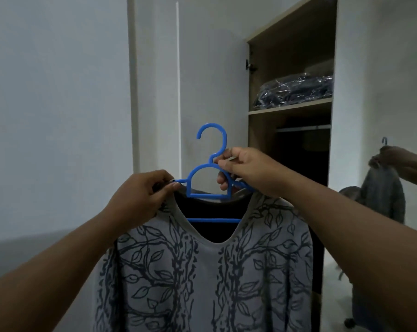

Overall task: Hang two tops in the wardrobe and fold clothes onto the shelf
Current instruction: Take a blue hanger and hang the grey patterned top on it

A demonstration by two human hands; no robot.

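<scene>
Both hands raised: left hand (144, 191) pinches top (202, 271), right hand (247, 171) grips hanger (208, 168)

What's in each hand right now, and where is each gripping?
Left hand pinches the top at its shoulder over the blue hanger arm; right hand grips the hanger's neck.

Two bare forearms are showing in the head view, reaching up from the lower corners, with no sleeve, cuff or watch covering either of them as far as the picture's edge. The left hand (140, 192) and the right hand (248, 171) are wearing no gloves, and no rings or bands are showing on the fingers that can be seen. Short, unpainted nails are showing on the right hand's fingertips. Nothing of the person's clothing is coming into the frame
</scene>
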